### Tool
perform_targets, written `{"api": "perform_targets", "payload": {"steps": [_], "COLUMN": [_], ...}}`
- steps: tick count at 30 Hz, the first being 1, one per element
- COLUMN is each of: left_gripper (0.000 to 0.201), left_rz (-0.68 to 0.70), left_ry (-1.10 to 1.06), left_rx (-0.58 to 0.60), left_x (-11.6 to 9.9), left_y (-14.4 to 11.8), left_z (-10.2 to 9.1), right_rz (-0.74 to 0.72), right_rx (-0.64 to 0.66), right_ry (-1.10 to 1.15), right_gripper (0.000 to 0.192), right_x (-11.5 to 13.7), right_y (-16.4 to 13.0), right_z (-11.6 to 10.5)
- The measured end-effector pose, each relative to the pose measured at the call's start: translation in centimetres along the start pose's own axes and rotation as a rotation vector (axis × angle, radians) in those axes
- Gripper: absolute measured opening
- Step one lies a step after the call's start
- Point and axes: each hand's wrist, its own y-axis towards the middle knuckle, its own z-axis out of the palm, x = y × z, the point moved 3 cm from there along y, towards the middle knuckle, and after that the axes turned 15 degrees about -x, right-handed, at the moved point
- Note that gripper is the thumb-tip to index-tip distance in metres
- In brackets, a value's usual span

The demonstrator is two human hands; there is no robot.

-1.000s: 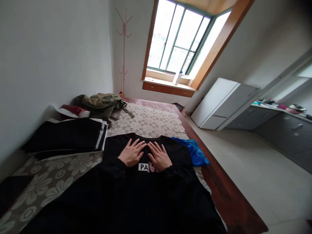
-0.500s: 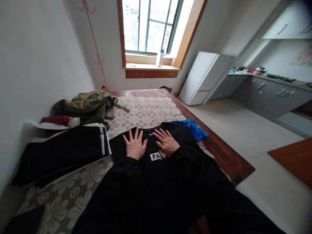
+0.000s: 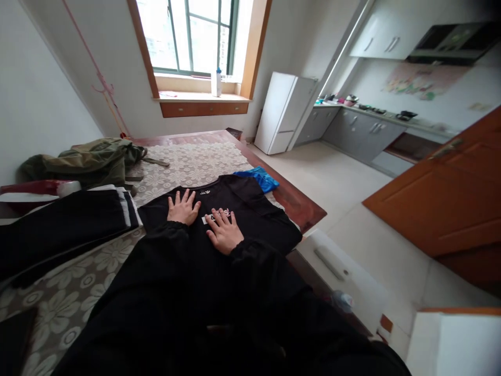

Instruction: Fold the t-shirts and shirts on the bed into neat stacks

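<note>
A black T-shirt with a small white printed label lies flat on a bed covered by a floral lace cloth. My left hand presses flat on the shirt just below its collar, fingers spread. Slightly lower, my right hand rests palm down on the chest, partly covering the printed label. Neither hand holds anything. My black sleeves hide the shirt's lower part.
Folded black clothes with white stripes lie to the left, an olive bag behind them. A blue garment sits at the shirt's right shoulder. The bed's wooden edge borders tiled floor; a white fridge and orange door stand beyond.
The view has swung to the right, showing more kitchen and a door. My right hand slid down from beside the collar onto the printed label; my left hand stays flat near the collar.
</note>
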Motion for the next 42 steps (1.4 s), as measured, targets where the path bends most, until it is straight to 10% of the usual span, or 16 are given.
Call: {"api": "perform_targets", "payload": {"steps": [34,42], "left_gripper": [0.065,0.062], "left_rz": [-0.027,-0.014], "left_ry": [0.090,0.110], "left_rx": [-0.024,-0.060], "left_x": [0.1,-0.5], "left_y": [0.6,0.2], "left_z": [0.5,-0.6], "right_rz": [-0.102,0.209], "right_rx": [0.009,-0.149], "right_ry": [0.243,-0.026], "right_gripper": [0.066,0.064], "right_x": [1.1,-11.1], "right_y": [-5.9,-11.8], "right_z": [-1.9,-3.9]}}
